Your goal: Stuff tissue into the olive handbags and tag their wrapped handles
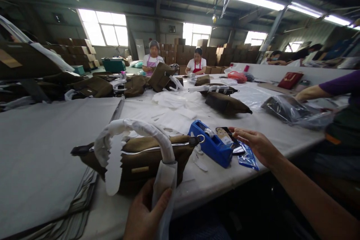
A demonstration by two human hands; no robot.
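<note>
A dark olive handbag (157, 157) with a silver zip lies on the table before me. Its arched handle (140, 125) is covered in white wrapping, and a white strip with a jagged edge (114, 167) hangs by the handle's left end. My left hand (149, 210) is closed, thumb over fingers, on the loose white wrapping (165, 183) at the handle's right end. To the right, my right hand (255, 144) reaches out with fingers stretched, beside a blue tape dispenser (212, 144). No object shows clearly in it; its fingertips are partly blurred.
Near my right hand lie a patterned phone-like item (223, 135) and a blue-edged plastic packet (247, 157). More olive bags (227, 103) and white paper sheets (174, 114) lie farther back. At right, a co-worker's arm (315, 92) touches a plastic-covered bag (292, 108). Two people work opposite.
</note>
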